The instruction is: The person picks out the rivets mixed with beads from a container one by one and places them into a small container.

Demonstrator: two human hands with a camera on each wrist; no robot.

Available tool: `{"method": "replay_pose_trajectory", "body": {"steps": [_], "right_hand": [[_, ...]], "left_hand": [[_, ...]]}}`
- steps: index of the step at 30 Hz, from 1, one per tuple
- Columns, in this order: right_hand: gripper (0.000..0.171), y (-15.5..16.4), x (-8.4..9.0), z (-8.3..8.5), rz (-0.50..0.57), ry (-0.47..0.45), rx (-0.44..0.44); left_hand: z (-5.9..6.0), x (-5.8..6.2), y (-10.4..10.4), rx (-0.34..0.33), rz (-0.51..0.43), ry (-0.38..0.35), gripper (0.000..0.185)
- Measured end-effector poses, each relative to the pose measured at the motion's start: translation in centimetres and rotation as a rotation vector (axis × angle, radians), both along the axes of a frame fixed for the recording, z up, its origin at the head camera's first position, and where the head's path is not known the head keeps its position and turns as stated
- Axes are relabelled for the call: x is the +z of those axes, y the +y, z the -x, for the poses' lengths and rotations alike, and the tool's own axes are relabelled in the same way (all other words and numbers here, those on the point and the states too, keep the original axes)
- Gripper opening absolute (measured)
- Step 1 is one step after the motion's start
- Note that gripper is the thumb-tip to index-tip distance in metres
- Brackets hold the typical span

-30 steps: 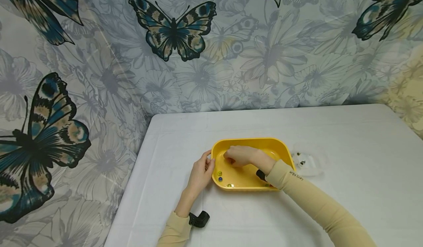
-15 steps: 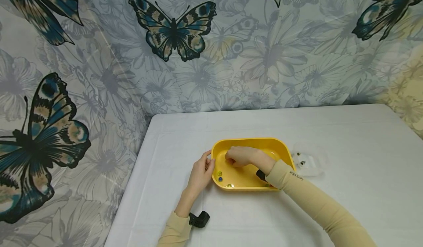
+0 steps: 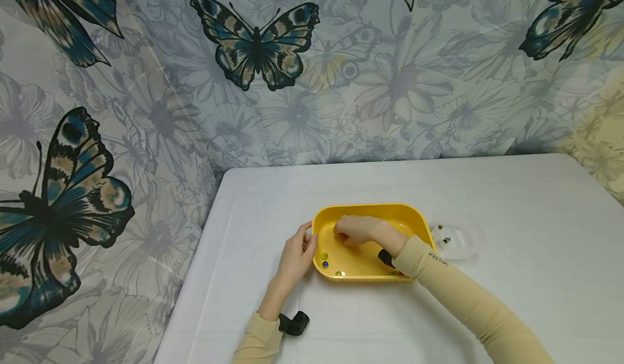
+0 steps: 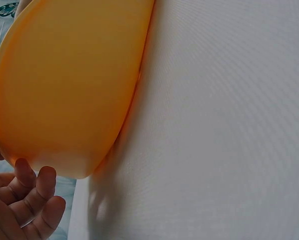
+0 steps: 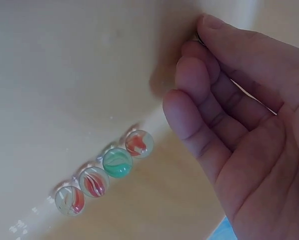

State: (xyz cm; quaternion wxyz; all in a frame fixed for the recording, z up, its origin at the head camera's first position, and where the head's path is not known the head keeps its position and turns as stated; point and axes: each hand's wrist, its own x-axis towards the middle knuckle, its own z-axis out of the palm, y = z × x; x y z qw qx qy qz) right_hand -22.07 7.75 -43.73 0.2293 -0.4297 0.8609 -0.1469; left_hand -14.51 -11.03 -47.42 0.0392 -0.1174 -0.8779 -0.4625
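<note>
A yellow tray (image 3: 361,269) rests on the white table. My left hand (image 3: 296,253) grips its left end; in the left wrist view curled fingers (image 4: 37,195) lie against the tray's outer wall. My right hand (image 3: 358,229) reaches down inside the tray. Its thumb and forefinger pinch together in the right wrist view, with a sliver of a small shiny marble (image 5: 199,38) between them, mostly hidden. Several glass marbles with red swirls (image 5: 94,182) and a green marble (image 5: 117,162) line up along the tray wall. A blue marble (image 3: 325,264) sits at the left front corner.
Beside the tray's right end stands a clear plastic container (image 3: 468,242) with small dark bits showing in it. The white tablecloth (image 3: 536,245) spreads around. Behind the table is a butterfly-patterned wall (image 3: 390,82).
My right hand has shifted very slightly to the right inside the tray. My left hand, the tray and the marbles in the left corner have stayed in place.
</note>
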Motion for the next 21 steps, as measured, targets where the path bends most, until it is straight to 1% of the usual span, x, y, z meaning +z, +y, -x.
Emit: {"method": "replay_pose_trajectory", "body": {"steps": [6, 11, 16, 21], "right_hand": [[0.017, 0.4, 0.6, 0.1, 0.025, -0.002, 0.005], [0.014, 0.9, 1.2, 0.4, 0.018, -0.011, -0.008], [0.016, 1.5, 2.0, 0.5, 0.048, -0.021, 0.000], [0.013, 2.0, 2.5, 0.7, 0.053, -0.050, -0.017]], "left_hand": [[0.0, 0.0, 0.1, 0.001, -0.004, 0.006, 0.037], [-0.1, 0.0, 0.1, 0.001, -0.007, 0.010, 0.036], [-0.1, 0.1, 0.1, 0.001, -0.009, 0.009, 0.036], [0.0, -0.1, 0.1, 0.000, -0.011, 0.006, 0.037]]}}
